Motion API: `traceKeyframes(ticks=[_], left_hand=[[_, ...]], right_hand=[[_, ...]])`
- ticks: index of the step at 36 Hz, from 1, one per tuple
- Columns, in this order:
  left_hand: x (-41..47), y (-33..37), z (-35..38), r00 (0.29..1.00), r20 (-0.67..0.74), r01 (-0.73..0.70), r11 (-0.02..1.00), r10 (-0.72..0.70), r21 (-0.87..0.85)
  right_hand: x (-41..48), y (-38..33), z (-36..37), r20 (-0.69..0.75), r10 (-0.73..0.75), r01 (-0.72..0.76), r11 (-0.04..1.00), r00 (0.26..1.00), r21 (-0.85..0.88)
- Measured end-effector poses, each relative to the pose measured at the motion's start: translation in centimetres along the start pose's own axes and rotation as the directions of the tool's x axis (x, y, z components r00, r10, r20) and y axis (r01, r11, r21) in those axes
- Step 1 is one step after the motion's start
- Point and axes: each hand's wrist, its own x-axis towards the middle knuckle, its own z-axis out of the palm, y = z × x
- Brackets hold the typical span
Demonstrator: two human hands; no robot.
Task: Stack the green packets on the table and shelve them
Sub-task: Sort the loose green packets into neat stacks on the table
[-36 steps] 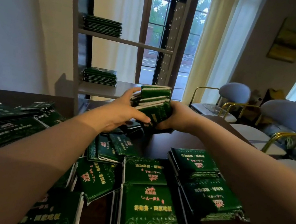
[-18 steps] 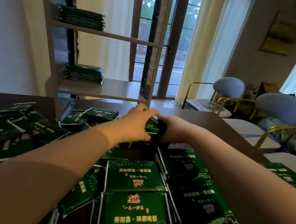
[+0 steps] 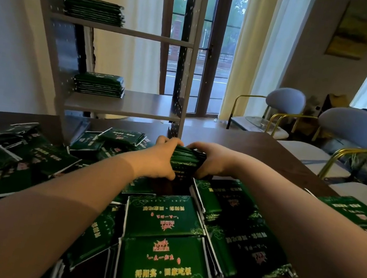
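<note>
Person, two arms in view. Left forearm (image 3: 61, 204): bare along its whole visible length, wrist included; smooth surface, upper side lit, underside in shadow. Right forearm (image 3: 297, 215): bare to the wrist, same condition. Left hand (image 3: 158, 159): bare, knuckles and back of hand visible. Right hand (image 3: 212, 160): bare, fingertips mostly hidden. Clothing: any sleeve lies outside the frame; cannot tell.

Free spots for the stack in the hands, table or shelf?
Bare board on the lower shelf, right of the lower stack; same on the upper shelf, right of the upper stack. The table is bare beyond the held stack, toward the chairs. Crowded near and left: loose packets.
</note>
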Motion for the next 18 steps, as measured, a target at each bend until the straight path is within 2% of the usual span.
traceKeyframes(ticks=[5,12,18], left_hand=[[0.3,-1.0,-0.1,0.998,0.022,0.053,0.988,-0.05,-0.142],[0.6,-0.8,1.1,0.996,0.009,0.092,0.975,-0.092,-0.205],[0.3,-1.3,-0.2,0.997,0.033,0.078,0.969,-0.072,-0.236]], right_hand=[[0.1,0.5,-0.1,-0.047,0.084,-0.081,0.995,0.995,0.063],[0.1,-0.8,0.4,0.053,0.103,-0.107,0.992,0.993,0.071],[0.1,0.5,-0.4,0.01,0.122,-0.121,0.963,0.992,0.243]])
